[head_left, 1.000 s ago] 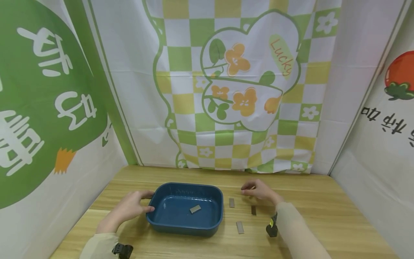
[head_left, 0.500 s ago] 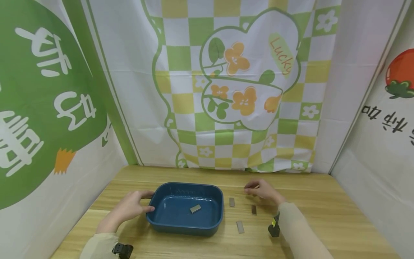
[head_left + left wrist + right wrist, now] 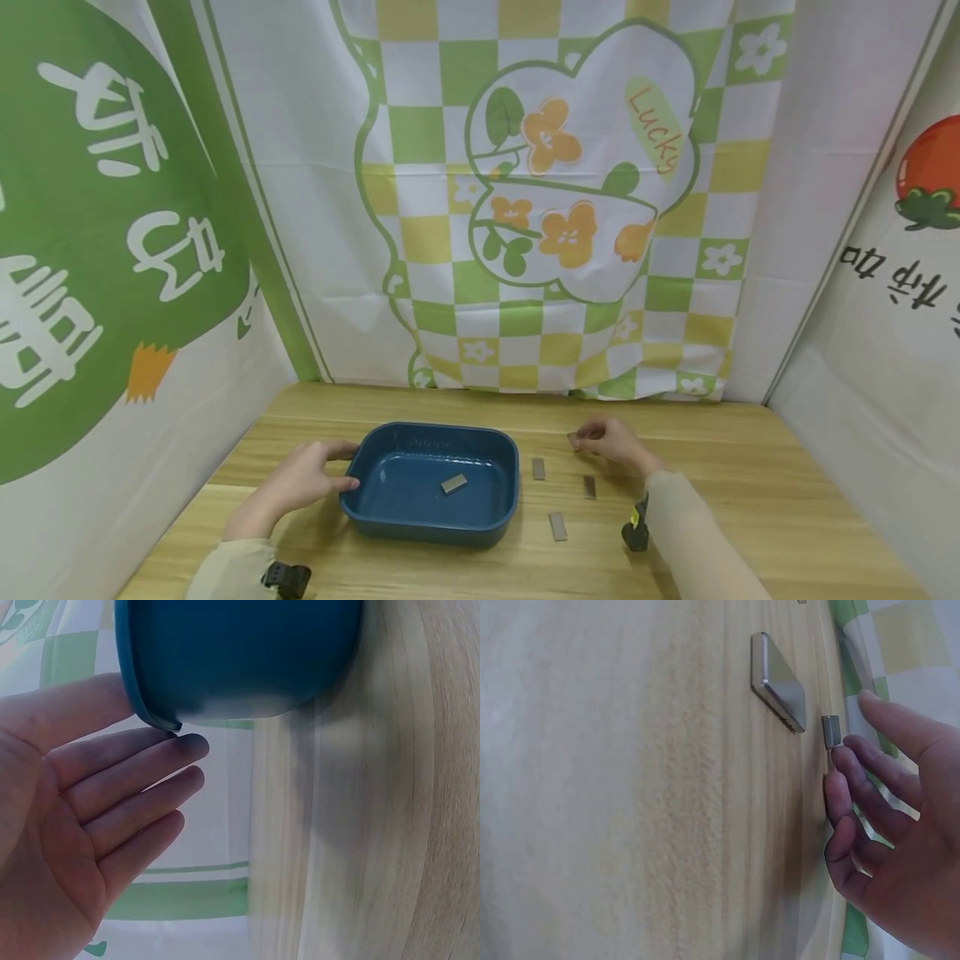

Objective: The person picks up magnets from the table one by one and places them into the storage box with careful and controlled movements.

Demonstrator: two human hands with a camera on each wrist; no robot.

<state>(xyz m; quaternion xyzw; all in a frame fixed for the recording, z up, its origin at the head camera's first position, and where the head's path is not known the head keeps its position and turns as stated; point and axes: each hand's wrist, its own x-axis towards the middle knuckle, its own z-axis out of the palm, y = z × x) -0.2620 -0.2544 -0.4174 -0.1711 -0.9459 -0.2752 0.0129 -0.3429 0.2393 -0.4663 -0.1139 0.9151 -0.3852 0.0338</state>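
Note:
A dark blue tub (image 3: 504,492) stands on the wooden table with one flat metal piece (image 3: 453,483) lying inside. My left hand (image 3: 330,471) rests on the tub's left end. Its thumb lies along the rim and its straight fingers (image 3: 142,769) touch the tub's outer wall (image 3: 240,652). To the right of the tub, my right hand (image 3: 588,437) hovers low over the table. Between thumb and fingertips (image 3: 847,761) it pinches a small metal piece (image 3: 831,730), also seen from the head (image 3: 573,439). Another metal piece (image 3: 778,681) lies flat on the wood just beside that hand.
Three flat metal pieces lie on the table right of the tub: one near its far corner (image 3: 537,468), one further right (image 3: 589,487), one nearer me (image 3: 557,526). Printed cloth walls (image 3: 525,208) close in the back and both sides.
My right hand has drifted slightly right and lower toward the table, and the small metal piece now shows at its fingertips. The left hand and tub have stayed still.

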